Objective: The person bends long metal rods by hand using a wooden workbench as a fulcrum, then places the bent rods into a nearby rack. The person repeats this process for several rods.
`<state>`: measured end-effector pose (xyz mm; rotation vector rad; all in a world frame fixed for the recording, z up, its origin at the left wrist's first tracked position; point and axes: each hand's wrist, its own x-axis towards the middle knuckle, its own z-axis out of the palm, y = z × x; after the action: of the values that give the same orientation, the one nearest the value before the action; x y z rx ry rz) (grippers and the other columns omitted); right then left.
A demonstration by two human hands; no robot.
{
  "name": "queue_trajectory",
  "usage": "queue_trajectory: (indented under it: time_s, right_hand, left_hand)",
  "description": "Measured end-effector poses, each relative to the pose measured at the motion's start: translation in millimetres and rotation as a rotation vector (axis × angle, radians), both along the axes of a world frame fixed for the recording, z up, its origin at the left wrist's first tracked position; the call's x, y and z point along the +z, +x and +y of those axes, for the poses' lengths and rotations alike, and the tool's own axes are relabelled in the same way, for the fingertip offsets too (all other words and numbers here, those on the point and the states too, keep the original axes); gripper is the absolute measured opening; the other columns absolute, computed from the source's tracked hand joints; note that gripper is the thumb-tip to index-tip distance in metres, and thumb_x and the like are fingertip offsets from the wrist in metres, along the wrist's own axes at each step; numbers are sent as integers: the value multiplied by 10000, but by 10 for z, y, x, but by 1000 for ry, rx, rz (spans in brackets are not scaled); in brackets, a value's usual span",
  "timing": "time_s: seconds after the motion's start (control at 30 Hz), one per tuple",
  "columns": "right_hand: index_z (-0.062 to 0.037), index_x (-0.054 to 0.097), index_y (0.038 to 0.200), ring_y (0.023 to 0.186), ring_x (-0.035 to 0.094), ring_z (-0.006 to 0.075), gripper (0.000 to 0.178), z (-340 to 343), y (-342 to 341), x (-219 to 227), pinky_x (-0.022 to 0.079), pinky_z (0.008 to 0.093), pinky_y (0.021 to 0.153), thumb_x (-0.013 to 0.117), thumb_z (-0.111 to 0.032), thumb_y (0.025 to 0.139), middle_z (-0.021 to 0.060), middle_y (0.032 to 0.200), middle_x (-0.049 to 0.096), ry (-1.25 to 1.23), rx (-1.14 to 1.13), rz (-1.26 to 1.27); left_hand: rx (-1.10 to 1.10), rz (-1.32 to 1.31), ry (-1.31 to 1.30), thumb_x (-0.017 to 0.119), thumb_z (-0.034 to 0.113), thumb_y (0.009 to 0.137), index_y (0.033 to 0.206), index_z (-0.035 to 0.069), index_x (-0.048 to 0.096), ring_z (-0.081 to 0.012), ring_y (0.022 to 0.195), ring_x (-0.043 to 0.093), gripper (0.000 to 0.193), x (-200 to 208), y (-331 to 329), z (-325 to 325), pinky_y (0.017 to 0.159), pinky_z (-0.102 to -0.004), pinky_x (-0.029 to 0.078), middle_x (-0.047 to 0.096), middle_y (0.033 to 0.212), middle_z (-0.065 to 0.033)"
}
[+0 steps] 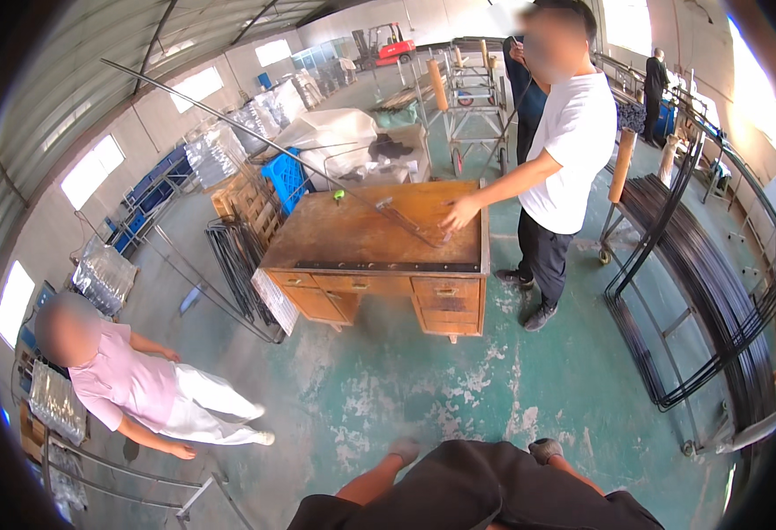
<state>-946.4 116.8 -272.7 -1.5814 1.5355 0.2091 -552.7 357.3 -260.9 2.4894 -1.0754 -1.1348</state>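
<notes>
Neither of my hands shows; only my dark shorts, lower legs and shoes appear at the lower edge. Ahead stands a worn wooden desk with drawers and a dark strip along its near edge. A long thin dark metal bar slants from the upper left down to the desktop. Near its lower end is the outstretched hand of a person in a white shirt; whether it touches the bar I cannot tell. Farther back on the desktop sits a small bright green object.
At left stands a person in a pink shirt. Bundled dark metal frames lean left of the desk, near a blue crate. A rack of long bent dark tubes fills the right side. A red forklift is far back.
</notes>
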Motion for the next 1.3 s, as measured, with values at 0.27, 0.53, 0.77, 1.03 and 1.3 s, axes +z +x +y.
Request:
queue_trajectory:
  time_s: [0.27,0.53,0.77,1.03,1.3]
  right_hand:
    - [-130,828,1092,971,792,268,351,51,-18,-154,601,397,896,696,-403,915,117,1006,822,52,36,115]
    - [-158,826,1157,1026,781,284,375,67,44,-46,592,402,935,689,-415,921,115,1062,817,49,43,144]
    - [-157,817,1185,1172,734,302,388,36,155,-115,570,407,1003,697,-427,934,117,1232,780,60,43,71]
    - [-163,816,1159,1180,717,341,419,-69,-9,-369,567,437,1003,610,-453,937,135,1248,762,71,247,155]
    - [-180,831,1122,1163,734,317,413,-49,-92,-402,575,431,998,629,-467,904,108,1222,778,21,211,166]
  left_hand:
    - [-273,-144,105,559,153,908,920,62,804,-416,999,743,262,-120,63,430,875,-516,602,772,1064,-216]
    - [-164,-124,3,585,156,898,932,74,819,-406,989,754,249,-120,70,573,887,-510,613,775,1046,-211]
    - [-159,-83,49,591,218,922,971,70,826,-403,1048,752,281,-91,47,465,930,-513,605,774,1109,-219]
    - [-201,-112,225,620,350,921,1047,101,827,-396,1114,738,348,-151,32,265,960,-509,586,775,1162,-196]
    - [-279,-77,360,650,421,927,1092,113,820,-413,1191,702,389,-539,79,70,1005,-497,561,755,1233,-202]
